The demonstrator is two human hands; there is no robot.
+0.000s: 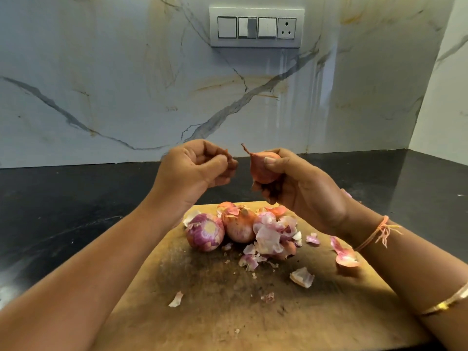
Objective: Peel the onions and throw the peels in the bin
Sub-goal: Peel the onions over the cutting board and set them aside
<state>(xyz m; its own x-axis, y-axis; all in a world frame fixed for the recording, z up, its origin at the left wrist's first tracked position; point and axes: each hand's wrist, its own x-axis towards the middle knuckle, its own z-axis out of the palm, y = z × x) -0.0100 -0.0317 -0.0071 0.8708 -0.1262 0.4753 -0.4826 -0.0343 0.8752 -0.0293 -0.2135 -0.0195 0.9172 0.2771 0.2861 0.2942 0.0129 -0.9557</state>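
Note:
My right hand (301,188) grips a small reddish onion (262,168) in the air above the wooden cutting board (228,312), its dry stem pointing up and left. Just left of it, my left hand (192,171) pinches a strip of brown peel (230,162) between thumb and fingers, a short gap away from the onion. On the board's far half lie a partly peeled purple onion (205,235), an unpeeled orange-skinned onion (240,228) and another behind it (226,205). A heap of pink and white peels (272,239) sits beside them. No bin is in view.
Loose peel scraps lie scattered on the board, one at the right (345,255), one near the middle (301,277), one at the left (176,299). The board rests on a black stone counter (63,211) against a marble wall with a switch panel (257,27).

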